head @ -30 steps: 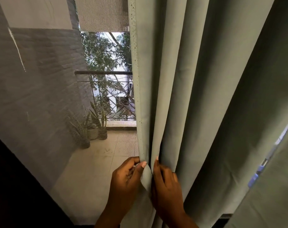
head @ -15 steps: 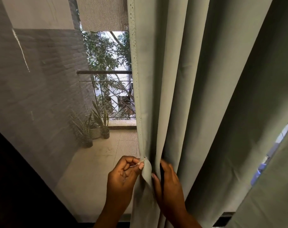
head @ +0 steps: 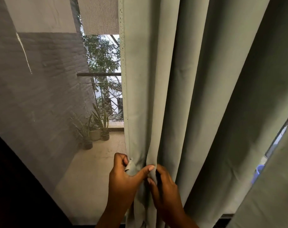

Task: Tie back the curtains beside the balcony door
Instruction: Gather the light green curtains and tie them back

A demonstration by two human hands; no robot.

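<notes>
A grey-green curtain (head: 181,83) hangs in long vertical folds across the middle and right of the view. Low down, my left hand (head: 123,178) pinches the curtain's left hem, thumb stretched across the first fold. My right hand (head: 164,183) grips the adjacent fold right beside it, fingers tucked into the pleat. The two hands touch, with a narrow bunch of cloth gathered between them. No tie-back cord or hook shows.
A sheer mesh screen (head: 41,96) covers the balcony opening on the left. Behind it lie a tiled balcony floor (head: 90,170), potted plants (head: 97,129), a railing (head: 99,74) and trees. A second curtain panel (head: 271,195) hangs at the lower right.
Both hands have gathered the hem and the adjacent fold tighter together. My left thumb has slid right across the cloth to meet my right hand. The view has shifted slightly.
</notes>
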